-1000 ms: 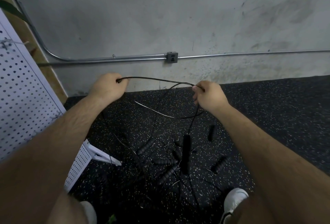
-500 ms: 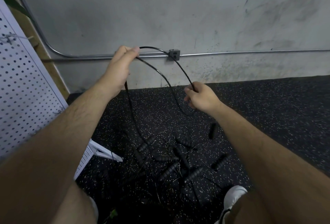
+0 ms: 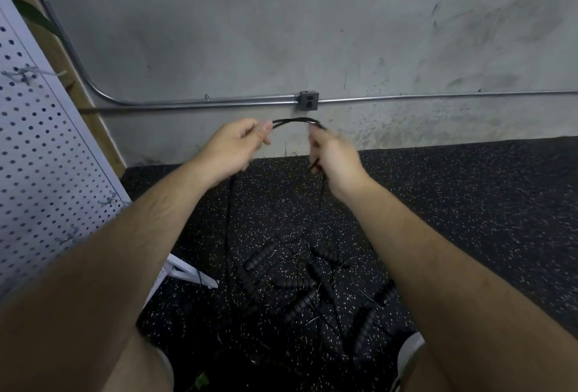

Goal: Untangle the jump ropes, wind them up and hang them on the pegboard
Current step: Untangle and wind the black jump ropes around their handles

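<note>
Head view: both hands' fingers (image 3: 266, 129) pinch one rope (image 3: 294, 122); remaining ropes (image 3: 300, 282) lie tangled, pegboard (image 3: 47, 157) bare.

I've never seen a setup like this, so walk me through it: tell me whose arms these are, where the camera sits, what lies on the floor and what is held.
No machine here: the arms are a person's own, filmed by a wide-angle camera worn on their head, looking down. The left hand pinches and the right hand grips a black jump rope cord, a short span arching between them while the rest trails downward. On the speckled rubber floor lies a tangle of ropes with ribbed black handles. A white pegboard stands at the left.
</note>
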